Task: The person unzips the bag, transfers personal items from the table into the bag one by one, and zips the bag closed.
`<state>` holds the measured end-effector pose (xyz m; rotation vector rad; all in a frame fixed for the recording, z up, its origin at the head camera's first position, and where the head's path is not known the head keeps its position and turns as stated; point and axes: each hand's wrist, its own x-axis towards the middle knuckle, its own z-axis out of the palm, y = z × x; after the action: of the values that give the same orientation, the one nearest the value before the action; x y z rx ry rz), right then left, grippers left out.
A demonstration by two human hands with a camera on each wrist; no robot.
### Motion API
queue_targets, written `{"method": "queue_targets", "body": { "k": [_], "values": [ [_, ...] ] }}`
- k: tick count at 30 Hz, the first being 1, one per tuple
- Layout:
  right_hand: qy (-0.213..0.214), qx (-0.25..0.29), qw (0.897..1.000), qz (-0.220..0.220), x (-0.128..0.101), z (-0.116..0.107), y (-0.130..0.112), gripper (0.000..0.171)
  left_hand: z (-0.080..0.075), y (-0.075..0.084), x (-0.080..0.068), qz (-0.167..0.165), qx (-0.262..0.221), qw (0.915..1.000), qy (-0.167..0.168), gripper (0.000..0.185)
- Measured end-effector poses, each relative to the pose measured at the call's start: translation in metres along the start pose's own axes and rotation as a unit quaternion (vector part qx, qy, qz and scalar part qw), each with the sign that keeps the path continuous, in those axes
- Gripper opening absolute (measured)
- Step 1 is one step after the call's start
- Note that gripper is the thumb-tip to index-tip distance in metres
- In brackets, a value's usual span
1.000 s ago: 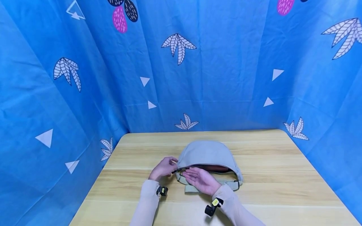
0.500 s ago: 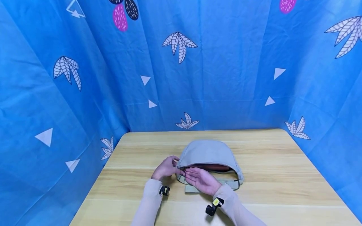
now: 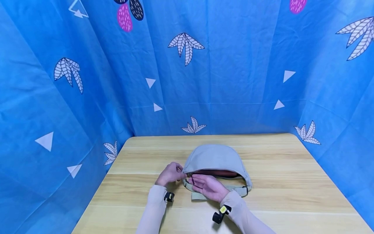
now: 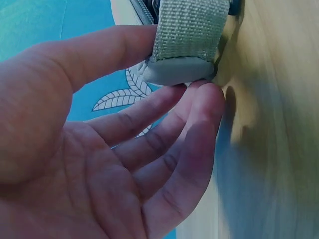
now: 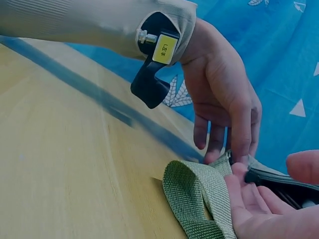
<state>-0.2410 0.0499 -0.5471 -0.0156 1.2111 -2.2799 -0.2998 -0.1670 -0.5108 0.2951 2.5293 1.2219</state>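
Note:
A grey waist bag (image 3: 214, 159) lies on the table with its zipped mouth gaping toward me, a reddish-brown lining inside. My left hand (image 3: 169, 174) holds the bag's left end; in the left wrist view its thumb lies against the green webbing strap (image 4: 192, 32) and its fingertips touch the underside of the grey end tab (image 4: 177, 71). My right hand (image 3: 211, 188) reaches across the strap, palm up, fingers extended to the same end. A black zipper pull (image 5: 252, 177) hangs by its fingers, while its thumb (image 5: 305, 167) stands apart.
The wooden table (image 3: 292, 182) reaches back to a blue patterned curtain (image 3: 233, 81) that surrounds it on three sides. A strap loop (image 5: 184, 194) curls on the tabletop before the bag. Black camera mounts (image 3: 218, 216) sit on both wrists.
My left hand has shifted slightly right, its thumb side coming near the right fingertips, then drawn back a little. The dark zipper pull has moved from the bag's left side to the right fingers.

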Motion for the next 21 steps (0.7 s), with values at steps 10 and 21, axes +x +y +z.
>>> {"method": "queue_targets", "body": {
  "k": [10, 21],
  "values": [
    [0.049, 0.011, 0.999, -0.022, -0.0014, 0.0034, 0.0054, 0.038, -0.0021, -0.0001, -0.0007, 0.001, 0.028, 0.9996, 0.005, 0.017],
    [0.093, 0.001, 0.995, -0.035, 0.0007, 0.0065, 0.0091, 0.038, -0.0013, 0.0006, 0.0003, 0.001, 0.069, 0.9971, 0.032, 0.019]
  ]
}}
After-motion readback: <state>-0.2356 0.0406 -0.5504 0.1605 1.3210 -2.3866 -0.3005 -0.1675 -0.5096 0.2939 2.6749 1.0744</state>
